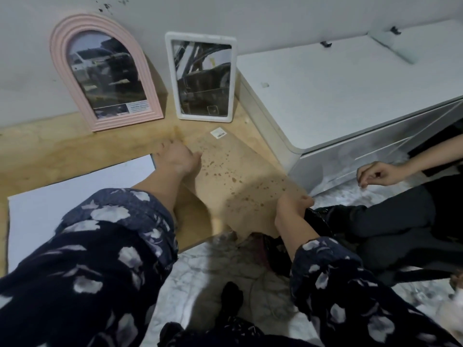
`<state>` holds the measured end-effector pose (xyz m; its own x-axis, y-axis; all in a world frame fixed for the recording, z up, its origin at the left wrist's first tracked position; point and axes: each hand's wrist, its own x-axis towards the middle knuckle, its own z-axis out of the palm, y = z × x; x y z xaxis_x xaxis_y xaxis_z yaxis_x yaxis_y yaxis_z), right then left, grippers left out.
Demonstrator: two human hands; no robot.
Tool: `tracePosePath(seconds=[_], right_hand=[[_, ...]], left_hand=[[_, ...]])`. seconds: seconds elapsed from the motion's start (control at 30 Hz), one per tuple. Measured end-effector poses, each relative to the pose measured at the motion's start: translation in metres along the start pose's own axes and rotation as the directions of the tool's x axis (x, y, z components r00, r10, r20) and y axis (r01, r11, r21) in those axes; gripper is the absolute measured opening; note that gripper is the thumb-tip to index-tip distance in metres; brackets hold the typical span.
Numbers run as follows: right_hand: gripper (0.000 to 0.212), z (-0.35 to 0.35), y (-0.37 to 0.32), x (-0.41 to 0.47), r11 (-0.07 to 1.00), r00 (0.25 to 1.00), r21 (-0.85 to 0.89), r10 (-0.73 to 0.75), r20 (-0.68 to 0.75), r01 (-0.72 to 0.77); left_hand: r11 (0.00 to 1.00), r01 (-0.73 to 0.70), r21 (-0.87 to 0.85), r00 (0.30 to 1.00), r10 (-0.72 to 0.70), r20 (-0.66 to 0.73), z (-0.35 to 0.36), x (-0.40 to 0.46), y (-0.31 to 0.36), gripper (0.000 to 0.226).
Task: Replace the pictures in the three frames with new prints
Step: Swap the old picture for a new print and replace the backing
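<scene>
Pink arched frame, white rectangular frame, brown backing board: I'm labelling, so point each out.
pink arched frame [59, 71], head view, left rim.
white rectangular frame [204, 118], head view, bottom rim.
brown backing board [240, 169], head view, spotted middle.

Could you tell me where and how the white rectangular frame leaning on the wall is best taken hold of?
Probably by its two long side edges, from the front. The white rectangular frame leans upright on the wall, back hidden, both sides exposed between the pink arched frame and the white cabinet.

No legible text anywhere.
</scene>
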<state>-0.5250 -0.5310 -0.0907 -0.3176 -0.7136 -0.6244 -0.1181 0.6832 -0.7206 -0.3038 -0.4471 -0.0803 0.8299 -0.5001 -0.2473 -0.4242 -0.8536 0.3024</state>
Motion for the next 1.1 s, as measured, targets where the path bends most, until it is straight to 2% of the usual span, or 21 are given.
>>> tracePosePath(seconds=[0.1,0.17,0.23,0.37,0.5,0.57,0.63,0.77,0.83,0.93,1.1], right_hand=[[0.053,0.001,-0.013,-0.012,0.992,0.996,-0.093,-0.082,0.027,0.085],[0.057,0.007,-0.019,-0.021,0.969,0.98,-0.173,-0.159,0.12,0.179],[0.051,0.016,-0.02,-0.039,0.931,0.948,-0.233,-0.23,0.219,0.28],[0.051,0.038,-0.014,-0.078,0.87,0.831,-0.254,-0.26,0.492,0.423],[0.052,0.052,0.004,-0.103,0.83,0.732,-0.28,-0.207,0.649,0.482],[0.044,0.06,0.02,-0.117,0.808,0.693,-0.307,-0.164,0.702,0.502],[0.046,0.07,0.034,-0.132,0.784,0.65,-0.319,-0.137,0.747,0.532],[0.058,0.088,0.05,-0.162,0.752,0.57,-0.301,-0.12,0.813,0.587],[0.06,0.096,0.052,-0.17,0.737,0.564,-0.287,-0.153,0.812,0.613],[0.058,0.109,0.055,-0.177,0.742,0.559,-0.263,-0.177,0.81,0.617],[0.059,0.127,0.059,-0.179,0.732,0.547,-0.253,-0.192,0.815,0.632]], left_hand=[[0.998,-0.052,-0.025,0.996,0.051,-0.067,-0.018,-0.011,-0.013,0.063],[0.991,0.009,-0.132,0.999,-0.016,-0.047,-0.032,-0.018,-0.032,0.061],[0.947,0.102,-0.305,0.993,-0.113,-0.021,-0.045,-0.029,-0.067,0.059],[0.808,0.203,-0.553,0.963,-0.268,-0.038,-0.058,-0.06,-0.134,0.054],[0.733,0.269,-0.625,0.92,-0.387,-0.057,-0.055,-0.099,-0.196,0.052],[0.697,0.32,-0.642,0.898,-0.44,-0.03,-0.05,-0.115,-0.222,0.048],[0.681,0.349,-0.644,0.876,-0.482,-0.034,-0.047,-0.129,-0.243,0.046],[0.777,0.431,-0.458,0.847,-0.524,-0.092,-0.049,-0.148,-0.279,0.053],[0.792,0.463,-0.397,0.845,-0.53,-0.072,-0.05,-0.151,-0.29,0.055],[0.77,0.501,-0.395,0.837,-0.547,-0.005,-0.049,-0.151,-0.298,0.058],[0.79,0.498,-0.358,0.852,-0.522,0.034,-0.044,-0.147,-0.304,0.063]])
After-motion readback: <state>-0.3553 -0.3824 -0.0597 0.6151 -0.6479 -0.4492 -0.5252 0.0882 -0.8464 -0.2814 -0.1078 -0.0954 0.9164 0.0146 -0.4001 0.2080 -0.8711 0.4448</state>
